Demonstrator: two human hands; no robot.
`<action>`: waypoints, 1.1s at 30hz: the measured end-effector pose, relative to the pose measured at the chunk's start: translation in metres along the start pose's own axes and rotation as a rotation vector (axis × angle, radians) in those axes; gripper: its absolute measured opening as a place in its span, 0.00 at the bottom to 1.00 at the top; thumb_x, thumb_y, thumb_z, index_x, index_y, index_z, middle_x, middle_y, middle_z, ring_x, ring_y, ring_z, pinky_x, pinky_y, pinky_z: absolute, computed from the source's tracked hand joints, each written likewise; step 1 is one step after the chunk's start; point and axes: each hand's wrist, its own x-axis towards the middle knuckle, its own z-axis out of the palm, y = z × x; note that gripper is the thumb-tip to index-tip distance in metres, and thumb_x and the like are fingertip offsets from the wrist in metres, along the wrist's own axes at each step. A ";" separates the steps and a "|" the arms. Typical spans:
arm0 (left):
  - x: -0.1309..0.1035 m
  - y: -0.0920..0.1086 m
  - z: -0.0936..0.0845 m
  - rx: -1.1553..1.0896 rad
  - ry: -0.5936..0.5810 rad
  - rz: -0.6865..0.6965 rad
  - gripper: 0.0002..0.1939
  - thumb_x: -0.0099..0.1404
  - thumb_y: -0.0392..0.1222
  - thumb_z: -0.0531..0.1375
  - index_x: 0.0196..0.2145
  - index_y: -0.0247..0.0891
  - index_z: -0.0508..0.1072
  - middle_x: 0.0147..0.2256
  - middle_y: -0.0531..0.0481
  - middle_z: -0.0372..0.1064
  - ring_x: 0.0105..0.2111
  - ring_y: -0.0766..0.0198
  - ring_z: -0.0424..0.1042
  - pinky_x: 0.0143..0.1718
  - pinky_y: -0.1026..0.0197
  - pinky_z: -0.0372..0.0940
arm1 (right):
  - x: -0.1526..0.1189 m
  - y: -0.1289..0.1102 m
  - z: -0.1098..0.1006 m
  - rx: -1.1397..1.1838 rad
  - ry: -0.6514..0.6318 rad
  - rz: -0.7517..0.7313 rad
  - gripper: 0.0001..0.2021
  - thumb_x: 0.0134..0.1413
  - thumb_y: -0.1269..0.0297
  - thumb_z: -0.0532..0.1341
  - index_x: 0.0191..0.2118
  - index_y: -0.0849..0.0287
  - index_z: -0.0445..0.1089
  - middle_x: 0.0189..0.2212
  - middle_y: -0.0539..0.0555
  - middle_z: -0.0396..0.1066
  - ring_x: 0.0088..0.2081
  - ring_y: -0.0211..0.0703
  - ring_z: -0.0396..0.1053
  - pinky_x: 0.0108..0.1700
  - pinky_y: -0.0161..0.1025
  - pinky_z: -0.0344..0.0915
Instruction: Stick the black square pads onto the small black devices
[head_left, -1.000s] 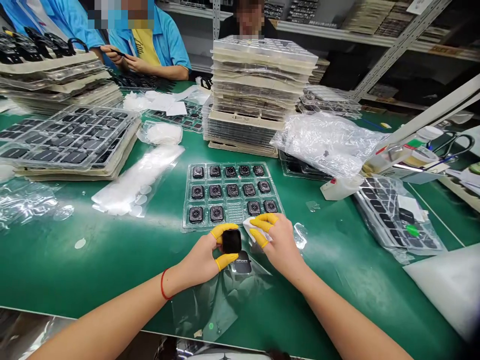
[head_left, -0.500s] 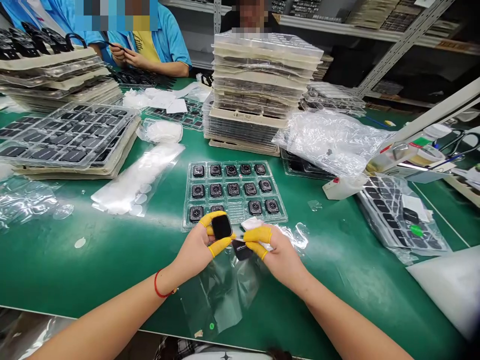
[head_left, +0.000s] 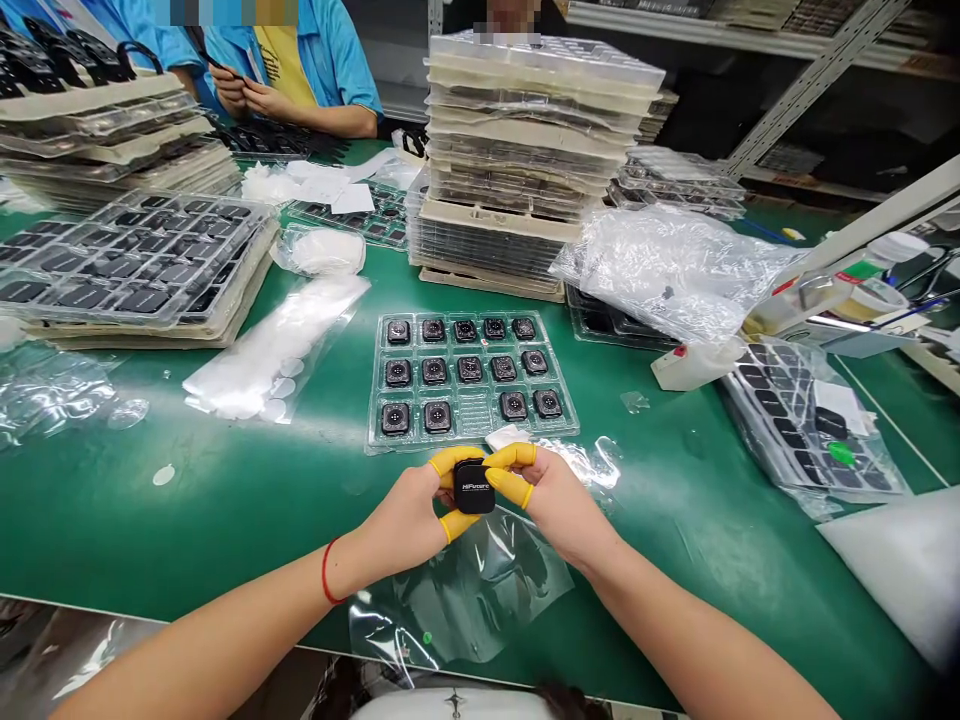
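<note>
Between my hands is a black square smartwatch case, its front covered by a dark HiFuture-printed film. My left hand is closed round the watch's left side, fingers above and thumb below. My right hand pinches the film at its upper right corner with thumb and forefinger. Yellow finger cots cover the fingertips of both hands. Just beyond, a clear plastic tray carries several watch cases, backs up, with one front-row compartment bare. Whether the film lies fully flat on the watch, I cannot tell.
A clear plastic bag lies below my hands, and a white wipe beside the tray. Stacked trays rise behind. More trays and a film pack are left. Across the table, a co-worker's hands hold a dark strip.
The printed film has moved from below the watch onto its front, with my right hand at its edge. My left hand has brought the watch right and slightly down.
</note>
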 end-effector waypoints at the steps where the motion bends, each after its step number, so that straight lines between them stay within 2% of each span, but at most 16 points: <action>1: 0.000 0.000 0.000 -0.001 -0.007 0.001 0.23 0.60 0.37 0.59 0.53 0.41 0.60 0.46 0.48 0.69 0.41 0.59 0.71 0.41 0.59 0.68 | 0.000 0.000 0.000 -0.009 0.007 0.002 0.11 0.43 0.56 0.65 0.31 0.57 0.71 0.32 0.52 0.71 0.37 0.44 0.67 0.45 0.44 0.62; 7: 0.000 -0.001 0.000 0.003 -0.004 0.005 0.23 0.60 0.37 0.59 0.53 0.41 0.61 0.47 0.47 0.68 0.42 0.59 0.70 0.42 0.59 0.68 | 0.000 0.000 -0.002 -0.039 0.020 -0.011 0.08 0.45 0.60 0.64 0.31 0.58 0.71 0.32 0.52 0.70 0.37 0.44 0.66 0.45 0.44 0.62; 14: 0.000 0.000 0.001 -0.006 -0.004 -0.009 0.23 0.60 0.36 0.59 0.53 0.41 0.60 0.46 0.47 0.68 0.41 0.60 0.71 0.41 0.59 0.68 | 0.001 0.002 -0.001 -0.078 0.026 -0.020 0.09 0.45 0.59 0.64 0.31 0.58 0.70 0.32 0.52 0.70 0.38 0.44 0.66 0.46 0.45 0.61; 19: -0.001 0.000 -0.001 -0.024 -0.012 -0.023 0.23 0.60 0.35 0.59 0.53 0.42 0.60 0.45 0.48 0.69 0.40 0.60 0.71 0.41 0.60 0.68 | 0.000 0.002 -0.002 -0.229 0.060 -0.058 0.06 0.48 0.61 0.60 0.32 0.57 0.70 0.33 0.53 0.70 0.38 0.45 0.66 0.45 0.46 0.62; 22: 0.001 0.002 0.002 -0.031 -0.011 -0.015 0.23 0.60 0.35 0.58 0.53 0.41 0.61 0.46 0.47 0.69 0.40 0.60 0.71 0.41 0.60 0.68 | -0.006 0.002 0.004 -0.489 0.165 -0.192 0.14 0.46 0.61 0.62 0.41 0.56 0.69 0.36 0.54 0.69 0.41 0.49 0.65 0.47 0.50 0.61; 24: 0.002 0.005 0.004 -0.019 -0.028 0.000 0.24 0.60 0.35 0.58 0.54 0.41 0.60 0.45 0.47 0.69 0.39 0.61 0.71 0.40 0.61 0.67 | -0.008 0.001 0.008 -0.584 0.133 -0.261 0.24 0.44 0.61 0.63 0.50 0.55 0.64 0.40 0.55 0.69 0.43 0.50 0.65 0.46 0.50 0.61; 26: -0.001 0.009 0.001 0.029 -0.058 -0.009 0.22 0.60 0.37 0.58 0.53 0.40 0.62 0.44 0.47 0.69 0.35 0.63 0.71 0.38 0.62 0.68 | -0.002 -0.001 0.009 -0.560 0.057 -0.281 0.23 0.47 0.61 0.62 0.51 0.54 0.62 0.40 0.54 0.70 0.41 0.47 0.67 0.43 0.46 0.64; 27: -0.006 0.011 -0.005 0.080 -0.063 -0.031 0.18 0.60 0.39 0.58 0.49 0.40 0.66 0.46 0.46 0.69 0.34 0.63 0.71 0.37 0.62 0.68 | 0.005 -0.002 0.007 -0.536 0.061 -0.290 0.19 0.50 0.61 0.60 0.49 0.54 0.64 0.39 0.53 0.70 0.40 0.45 0.68 0.41 0.43 0.65; 29: -0.027 0.012 -0.029 0.216 0.008 -0.103 0.10 0.61 0.43 0.58 0.39 0.38 0.72 0.49 0.44 0.66 0.34 0.62 0.72 0.37 0.61 0.67 | 0.025 -0.004 -0.002 -0.545 0.176 -0.318 0.12 0.54 0.59 0.56 0.43 0.56 0.66 0.36 0.53 0.72 0.37 0.43 0.69 0.38 0.41 0.65; 30: -0.044 0.012 -0.046 0.287 0.092 -0.153 0.10 0.61 0.46 0.58 0.34 0.38 0.73 0.50 0.44 0.65 0.36 0.60 0.72 0.38 0.60 0.67 | 0.038 -0.004 -0.008 -0.612 0.244 -0.329 0.11 0.55 0.59 0.54 0.41 0.57 0.67 0.35 0.53 0.72 0.35 0.43 0.69 0.37 0.41 0.65; 31: -0.066 0.011 -0.065 0.333 0.226 -0.200 0.13 0.62 0.49 0.57 0.34 0.37 0.73 0.49 0.44 0.67 0.39 0.58 0.71 0.40 0.60 0.67 | 0.050 -0.005 -0.013 -0.711 0.281 -0.340 0.11 0.56 0.59 0.53 0.40 0.58 0.67 0.34 0.54 0.72 0.34 0.44 0.69 0.37 0.41 0.65; 32: -0.092 0.009 -0.085 0.343 0.369 -0.272 0.17 0.62 0.52 0.56 0.40 0.37 0.72 0.45 0.44 0.70 0.39 0.59 0.72 0.41 0.59 0.67 | 0.062 -0.005 -0.016 -0.837 0.276 -0.354 0.11 0.57 0.61 0.52 0.39 0.59 0.68 0.34 0.55 0.73 0.34 0.45 0.68 0.37 0.42 0.64; 33: -0.122 0.007 -0.105 0.361 0.524 -0.339 0.22 0.60 0.56 0.56 0.45 0.38 0.69 0.40 0.46 0.73 0.36 0.59 0.72 0.39 0.59 0.68 | 0.072 -0.005 -0.018 -0.944 0.256 -0.373 0.11 0.57 0.63 0.52 0.38 0.59 0.69 0.34 0.57 0.73 0.35 0.47 0.68 0.38 0.44 0.64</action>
